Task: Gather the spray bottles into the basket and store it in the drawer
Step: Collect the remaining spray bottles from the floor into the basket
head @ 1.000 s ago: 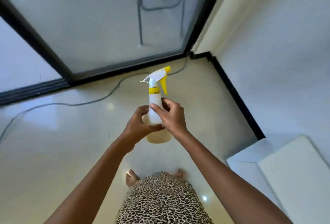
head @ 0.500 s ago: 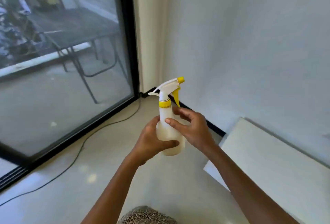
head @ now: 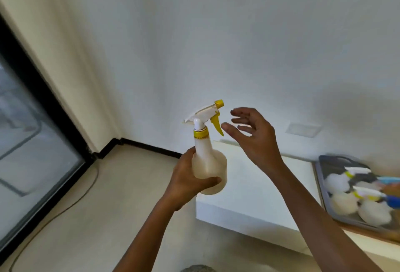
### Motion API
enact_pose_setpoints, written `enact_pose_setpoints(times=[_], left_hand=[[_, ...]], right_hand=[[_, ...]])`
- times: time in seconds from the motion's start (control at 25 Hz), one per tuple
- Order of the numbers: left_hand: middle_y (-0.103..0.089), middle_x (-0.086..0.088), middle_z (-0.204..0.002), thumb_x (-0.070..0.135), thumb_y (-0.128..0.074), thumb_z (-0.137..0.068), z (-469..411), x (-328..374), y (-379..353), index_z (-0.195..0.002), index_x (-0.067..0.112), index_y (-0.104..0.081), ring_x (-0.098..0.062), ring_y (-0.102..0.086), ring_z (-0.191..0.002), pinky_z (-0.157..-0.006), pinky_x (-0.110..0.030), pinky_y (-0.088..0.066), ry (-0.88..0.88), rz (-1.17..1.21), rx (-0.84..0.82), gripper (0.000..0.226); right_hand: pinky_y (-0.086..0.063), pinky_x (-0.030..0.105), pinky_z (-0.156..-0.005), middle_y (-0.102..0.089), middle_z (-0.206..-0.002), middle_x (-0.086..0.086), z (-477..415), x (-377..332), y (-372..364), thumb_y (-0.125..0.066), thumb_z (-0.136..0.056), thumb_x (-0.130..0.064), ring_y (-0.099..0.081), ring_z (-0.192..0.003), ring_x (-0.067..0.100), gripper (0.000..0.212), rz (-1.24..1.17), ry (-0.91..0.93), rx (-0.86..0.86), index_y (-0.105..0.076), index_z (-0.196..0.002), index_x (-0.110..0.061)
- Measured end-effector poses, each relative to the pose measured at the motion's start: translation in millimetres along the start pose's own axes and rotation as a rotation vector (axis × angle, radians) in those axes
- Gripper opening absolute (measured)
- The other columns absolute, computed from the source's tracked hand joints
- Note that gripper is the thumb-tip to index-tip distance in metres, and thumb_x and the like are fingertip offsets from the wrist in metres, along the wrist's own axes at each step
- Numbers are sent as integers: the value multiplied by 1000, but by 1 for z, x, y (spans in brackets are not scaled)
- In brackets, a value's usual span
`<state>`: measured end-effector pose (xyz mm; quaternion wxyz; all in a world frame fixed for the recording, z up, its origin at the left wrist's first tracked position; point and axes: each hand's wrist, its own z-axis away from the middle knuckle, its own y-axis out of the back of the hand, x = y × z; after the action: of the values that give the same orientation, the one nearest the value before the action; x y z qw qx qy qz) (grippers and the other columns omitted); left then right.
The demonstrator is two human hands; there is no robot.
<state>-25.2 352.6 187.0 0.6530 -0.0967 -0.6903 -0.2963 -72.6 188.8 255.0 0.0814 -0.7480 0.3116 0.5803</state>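
A: Nearest, what has the left hand got?

B: Its grip is closed round the bulbous base of a spray bottle, which stands upright in the air above the floor, at the left end of the low white table.

A: And the right hand?

B: Open, fingers spread, holding nothing, just beside the yellow trigger without touching it.

A: How will the bottle handle?

B: Stiff, smooth plastic, likely light (I can't tell how full it is). I'd hold the narrow neck under the yellow collar; the round belly could slip.

A: Farther off?

B: The grey basket sits at the right edge, several spray bottles already lying inside. No drawer shows.
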Motion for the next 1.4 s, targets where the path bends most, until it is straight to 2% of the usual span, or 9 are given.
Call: enact_pose_setpoints(times=[0.16, 0.32, 0.44, 0.64, 0.8, 0.92, 1.16, 1.28, 1.4], left_hand=[[-49, 29, -98, 33, -85, -54, -66, 20, -58, -101, 53, -37, 5, -52, -89, -55, -7, -40, -46, -51, -165, 70], [-50, 30, -101, 28, -86, -54, -131, 39, -106, -104, 52, -38, 21, -48, -91, -56, -2, -44, -120, -52, -292, 73], [-50, 24, -109, 27, -86, -53, -178, 53, -146, -115, 42, -38, 9, -51, -99, -65, -7, -45, -170, -62, -378, 79], [-51, 17, -112, 27, -87, -51, -232, 68, -217, -116, 38, -42, -2, -51, -100, -72, -10, -40, -240, -100, -483, 80], [-52, 9, -117, 28, -88, -48, -260, 73, -279, -123, 27, -43, -10, -51, -104, -73, -9, -39, -268, -178, -485, 87], [-52, 4, -124, 30, -87, -49, -276, 76, -324, -127, 23, -42, -14, -51, -109, -84, -19, -44, -295, -243, -478, 91], [-45, -1, -137, 29, -86, -54, -288, 87, -428, -133, 22, -36, -20, -42, -124, -100, -35, -42, -237, -303, -421, 94], [-42, -3, -141, 29, -82, -63, -291, 94, -463, -137, 18, -33, -21, -41, -127, -99, -27, -36, -178, -280, -392, 89], [-36, -1, -146, 31, -73, -74, -291, 99, -489, -139, 20, -29, -16, -35, -132, -100, -21, -27, -144, -284, -307, 79]], right_hand=[[-50, 23, -87, -60, -118, -7, -41, 16, 61, -72, -75, -30, -60, -104, 8, 54, 71, 31, 63, -50, -124, -24], [-47, 16, -86, -60, -111, -17, -82, 33, 116, -70, -79, -28, -59, -101, 3, 50, 189, 29, 103, -50, -125, -29], [-46, 9, -82, -58, -102, -26, -111, 46, 161, -71, -78, -28, -59, -97, -1, 46, 269, -3, 157, -52, -120, -28], [-49, 12, -81, -61, -106, -12, -139, 67, 222, -72, -78, -24, -60, -91, 6, 49, 384, -20, 235, -52, -122, -24], [-50, 12, -71, -63, -90, -5, -154, 85, 279, -72, -77, -21, -60, -76, 8, 28, 484, -62, 239, -62, -102, -15], [-47, 12, -65, -64, -81, -1, -163, 102, 325, -73, -77, -19, -58, -73, 14, 20, 544, -116, 198, -61, -91, -14], [-38, -4, -67, -63, -91, -4, -180, 163, 424, -66, -82, -10, -54, -79, 9, 23, 668, -159, 41, -68, -106, -12], [-37, -5, -66, -70, -93, 4, -176, 201, 466, -66, -82, -8, -55, -78, 12, 19, 667, -184, 55, -69, -100, -11], [-37, 4, -63, -71, -95, 7, -170, 254, 514, -63, -83, -6, -54, -78, 12, 18, 692, -254, 70, -68, -99, -13]])
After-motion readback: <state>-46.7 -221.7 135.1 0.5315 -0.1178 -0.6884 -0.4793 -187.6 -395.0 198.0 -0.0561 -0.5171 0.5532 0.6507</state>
